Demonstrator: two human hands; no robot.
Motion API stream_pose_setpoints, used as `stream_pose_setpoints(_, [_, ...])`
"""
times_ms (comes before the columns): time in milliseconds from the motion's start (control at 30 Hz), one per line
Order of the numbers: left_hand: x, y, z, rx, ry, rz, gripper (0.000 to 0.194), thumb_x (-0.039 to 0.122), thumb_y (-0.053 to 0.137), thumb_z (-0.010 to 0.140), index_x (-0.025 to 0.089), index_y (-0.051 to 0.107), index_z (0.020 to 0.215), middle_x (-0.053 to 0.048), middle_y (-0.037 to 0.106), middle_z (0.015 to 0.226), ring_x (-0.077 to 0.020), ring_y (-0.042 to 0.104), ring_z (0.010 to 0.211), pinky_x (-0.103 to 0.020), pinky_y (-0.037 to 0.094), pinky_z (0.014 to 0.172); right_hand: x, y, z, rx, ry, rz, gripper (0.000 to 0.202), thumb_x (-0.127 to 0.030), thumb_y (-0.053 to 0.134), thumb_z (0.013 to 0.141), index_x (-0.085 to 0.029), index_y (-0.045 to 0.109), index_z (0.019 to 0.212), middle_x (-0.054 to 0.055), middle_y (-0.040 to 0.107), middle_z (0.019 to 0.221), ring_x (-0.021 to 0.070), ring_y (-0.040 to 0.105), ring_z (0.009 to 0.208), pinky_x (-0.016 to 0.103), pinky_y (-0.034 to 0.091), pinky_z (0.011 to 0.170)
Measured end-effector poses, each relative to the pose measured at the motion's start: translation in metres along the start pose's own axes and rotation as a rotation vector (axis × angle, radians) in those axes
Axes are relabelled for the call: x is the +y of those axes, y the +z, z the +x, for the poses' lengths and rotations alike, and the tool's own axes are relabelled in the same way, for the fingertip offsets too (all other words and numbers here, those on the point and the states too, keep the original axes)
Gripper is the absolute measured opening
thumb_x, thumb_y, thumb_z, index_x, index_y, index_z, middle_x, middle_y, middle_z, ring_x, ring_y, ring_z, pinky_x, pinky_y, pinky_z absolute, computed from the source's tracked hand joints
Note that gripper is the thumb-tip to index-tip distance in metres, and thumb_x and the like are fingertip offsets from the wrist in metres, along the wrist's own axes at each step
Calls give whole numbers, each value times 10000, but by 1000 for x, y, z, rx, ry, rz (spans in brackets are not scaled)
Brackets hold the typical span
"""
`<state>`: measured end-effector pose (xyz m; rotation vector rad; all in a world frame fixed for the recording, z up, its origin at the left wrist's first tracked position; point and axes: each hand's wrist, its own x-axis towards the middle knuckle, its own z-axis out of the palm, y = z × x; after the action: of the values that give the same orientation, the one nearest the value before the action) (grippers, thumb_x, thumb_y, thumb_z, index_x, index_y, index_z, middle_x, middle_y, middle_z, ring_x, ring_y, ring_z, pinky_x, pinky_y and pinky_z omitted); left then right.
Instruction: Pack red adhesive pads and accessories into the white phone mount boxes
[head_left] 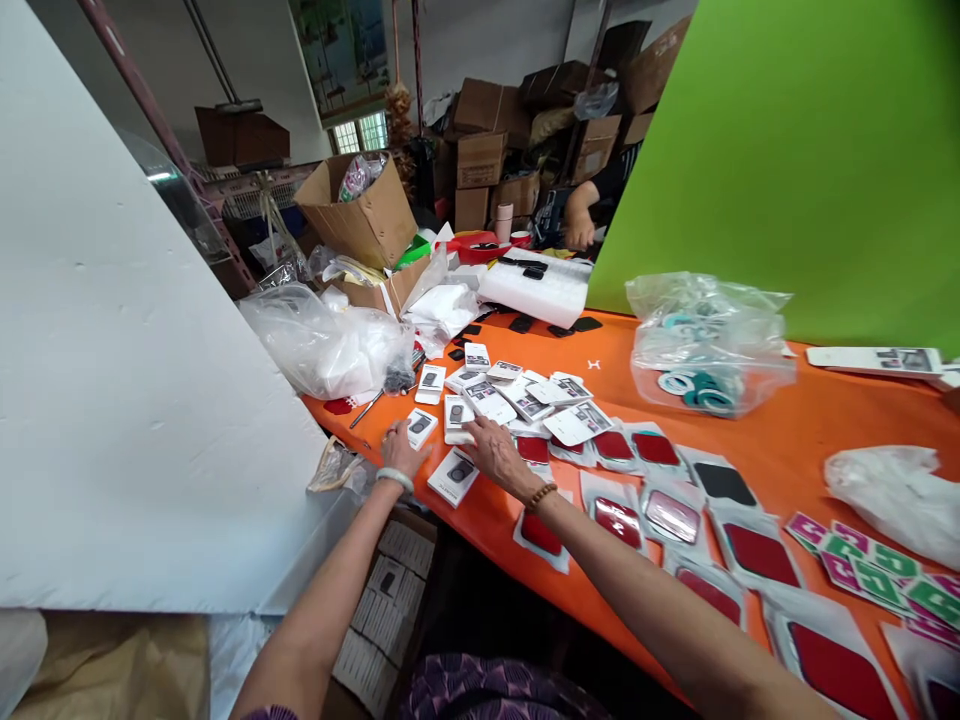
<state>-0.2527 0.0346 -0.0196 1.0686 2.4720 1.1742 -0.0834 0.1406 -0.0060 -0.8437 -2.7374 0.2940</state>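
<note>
On the orange table (600,350), small white boxes with a dark round device printed on them lie near the front left edge. My left hand (403,450) is at one such box (421,428), its fingers apart at the box's near side. Fingers spread, my right hand (496,455) touches the near end of another white box (456,412). Closer to me, a further white box (454,478) lies between the hands. Behind my right hand is a loose pile of white printed cards (525,395).
Wrapped red pads (616,522) and a bag of rings (705,350) lie to the right. A plastic bag (330,340) and cartons (360,215) stand back left. White (150,350) and green (787,150) panels flank the table. Across it, a person's hand (580,222) shows.
</note>
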Motion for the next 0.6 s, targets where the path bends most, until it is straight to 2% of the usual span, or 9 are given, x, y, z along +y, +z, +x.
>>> stream_pose_setpoints(67, [1,11,13,-23,10,52,607,160,808,537,153,589,1103,-173,575,1245,-327,481,1212,-454,317,1043,1,2,-18,29,8,100,228,-179,516,887,-159,575,1106,119,600,1065,233,565,977,324,429,818])
stream_pose_setpoints(133, [0,17,17,-34,17,85,561,162,785,577,146,593,1104,-174,589,1222,-317,489,1203,-445,319,1039,4,4,-35,61,20,196,218,-186,511,893,-153,577,1098,114,606,1034,224,582,929,321,447,786])
stream_pose_setpoints(233, [-1,12,11,-33,15,106,511,176,743,637,124,599,1124,-167,620,1162,-287,520,1159,-406,355,1020,10,5,-56,82,41,267,198,-224,498,907,-148,587,1065,105,606,979,215,592,858,326,460,757])
stream_pose_setpoints(400, [9,-2,-32,-23,51,66,525,287,734,678,150,603,1167,-122,650,1098,-232,591,1026,-346,459,923,19,3,-79,145,118,349,230,-216,483,897,-145,574,1095,110,603,995,220,601,870,346,471,778])
stream_pose_setpoints(500, [19,9,-66,-12,142,15,500,259,746,659,201,619,1140,-92,643,1092,-232,587,1027,-357,460,933,22,6,-88,191,165,385,232,-213,487,886,-149,581,1088,116,615,1015,233,606,914,364,474,807])
stream_pose_setpoints(600, [25,29,-87,14,207,42,441,261,722,691,202,630,1118,-113,628,1107,-266,564,1062,-408,421,979,21,7,-92,202,179,369,222,-219,496,881,-153,592,1070,121,625,1030,247,607,928,385,475,815])
